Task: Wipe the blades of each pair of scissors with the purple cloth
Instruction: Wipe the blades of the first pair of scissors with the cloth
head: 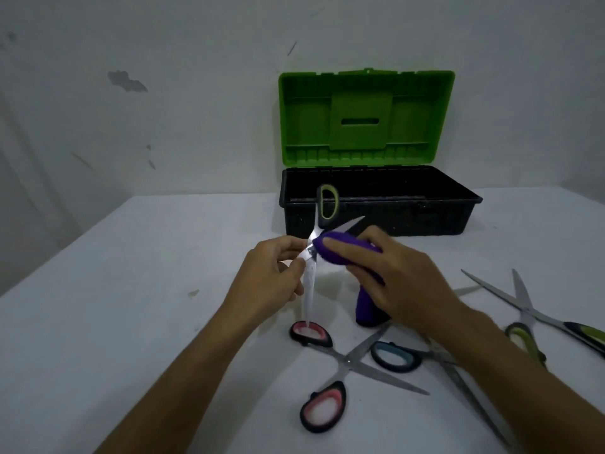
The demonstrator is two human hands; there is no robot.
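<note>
My left hand (pixel 273 268) pinches an opened pair of scissors (pixel 311 253) near its pivot, held above the table; its green-lined black handle loop (pixel 328 202) points up and away. My right hand (pixel 389 273) presses the purple cloth (pixel 330 249) around one blade just right of the pivot, and the blade tip (pixel 358 221) pokes out beyond the cloth. A tail of the cloth (pixel 368 309) hangs down to the table. Below lie an open pair with pink-lined handles (pixel 352 360), a pair with a blue-lined handle (pixel 397 357), and a green-handled pair (pixel 537 314) at the right.
A black toolbox (pixel 379 204) with its green lid (pixel 366 119) raised stands at the back of the white table (pixel 147 306), against the wall. My right forearm covers part of the blue-handled scissors.
</note>
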